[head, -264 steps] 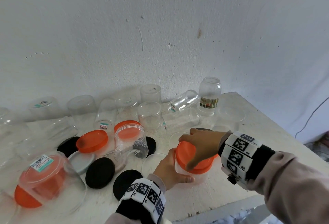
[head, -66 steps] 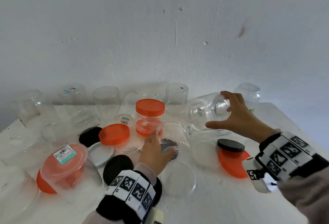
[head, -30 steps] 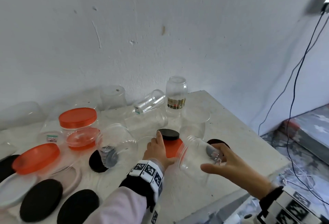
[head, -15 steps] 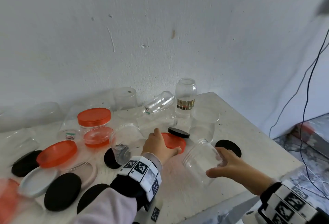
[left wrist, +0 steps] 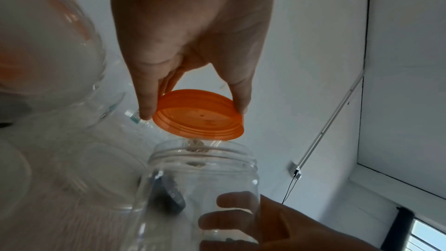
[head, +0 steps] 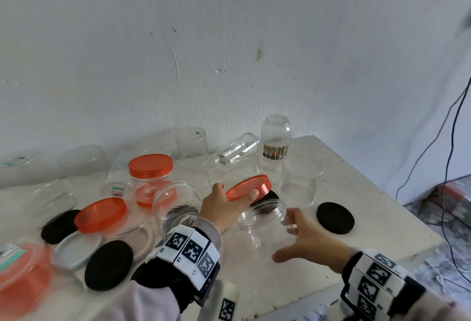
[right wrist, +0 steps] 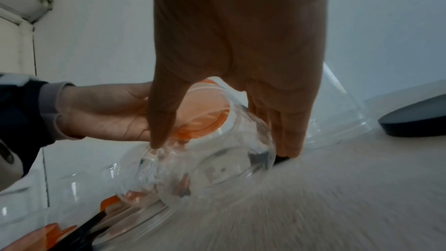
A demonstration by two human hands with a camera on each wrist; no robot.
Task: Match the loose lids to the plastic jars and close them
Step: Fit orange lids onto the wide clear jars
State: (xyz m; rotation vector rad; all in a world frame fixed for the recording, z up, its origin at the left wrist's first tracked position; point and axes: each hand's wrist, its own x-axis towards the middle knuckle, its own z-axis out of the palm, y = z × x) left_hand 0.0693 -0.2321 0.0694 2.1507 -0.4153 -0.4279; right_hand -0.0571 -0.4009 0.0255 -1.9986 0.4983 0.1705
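Near the table's (head: 382,239) front edge, my right hand (head: 309,240) curls around a clear jar (head: 262,226), mouth tilted up-left. My left hand (head: 224,206) pinches an orange lid (head: 248,186), tilted just above. Black lid (head: 335,217) lies beside.

Left hand (head: 221,207) pinching with curled fingers (left wrist: 147,100), right hand (head: 304,240) cupped, thumb apart.

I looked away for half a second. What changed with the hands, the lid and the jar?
The left hand lifted the orange lid off the table and now holds it tilted just above the clear jar's mouth. The right hand still grips that jar. The black lid stayed put.
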